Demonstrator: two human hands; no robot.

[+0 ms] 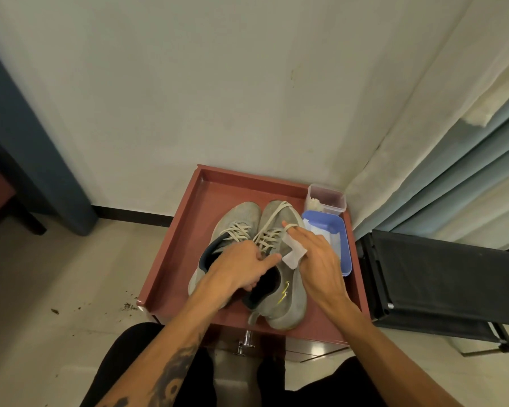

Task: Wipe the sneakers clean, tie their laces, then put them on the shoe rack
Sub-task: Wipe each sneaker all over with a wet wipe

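Note:
Two grey sneakers lie side by side on a red-brown tray-top table (171,259), toes toward the wall. The left sneaker (235,221) and the right sneaker (288,306) both have loose pale laces. My left hand (238,268) grips the collar of the right sneaker, fingers curled into its dark opening. My right hand (318,259) holds a white wipe (294,254) wrapped round a finger and lays it against the right sneaker's upper near the laces.
A blue tray (340,230) with white wipes sits at the table's right edge, a clear plastic box (326,198) behind it. A black fabric shoe rack (441,274) stands to the right, by a curtain. Dirt crumbs lie on the floor at left.

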